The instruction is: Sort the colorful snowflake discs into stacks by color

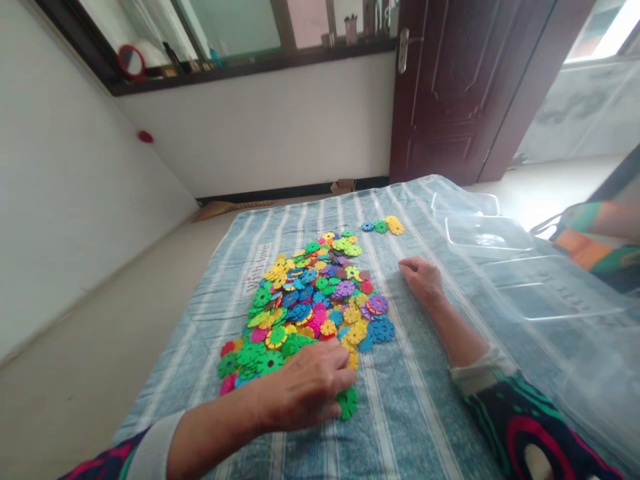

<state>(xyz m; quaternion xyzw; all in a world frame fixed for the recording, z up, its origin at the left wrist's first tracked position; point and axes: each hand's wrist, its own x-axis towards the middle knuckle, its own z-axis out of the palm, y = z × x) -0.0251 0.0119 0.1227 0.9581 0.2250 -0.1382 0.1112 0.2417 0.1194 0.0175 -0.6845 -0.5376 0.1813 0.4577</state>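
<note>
A heap of colourful plastic snowflake discs [310, 293], thin and notched round the rim, spreads over the striped tablecloth. My left hand [315, 383] is at the heap's near edge, its fingers closed on a green snowflake disc [348, 403] that sticks out past the thumb. Part of the near discs is hidden under this hand. To the right of the heap, my right hand [423, 280] rests on the cloth with fingers curled in, and no disc shows in it. Beyond it, a short row has a blue disc [367, 227], a green disc [381, 227] and yellow discs [395, 225].
Several clear plastic containers [487, 235] stand along the table's right side. At the right edge is a person's blurred arm and orange-green clothing [595, 240]. Behind the cloth-covered table [215, 300] are a white wall, a window ledge and a dark red door [445, 87].
</note>
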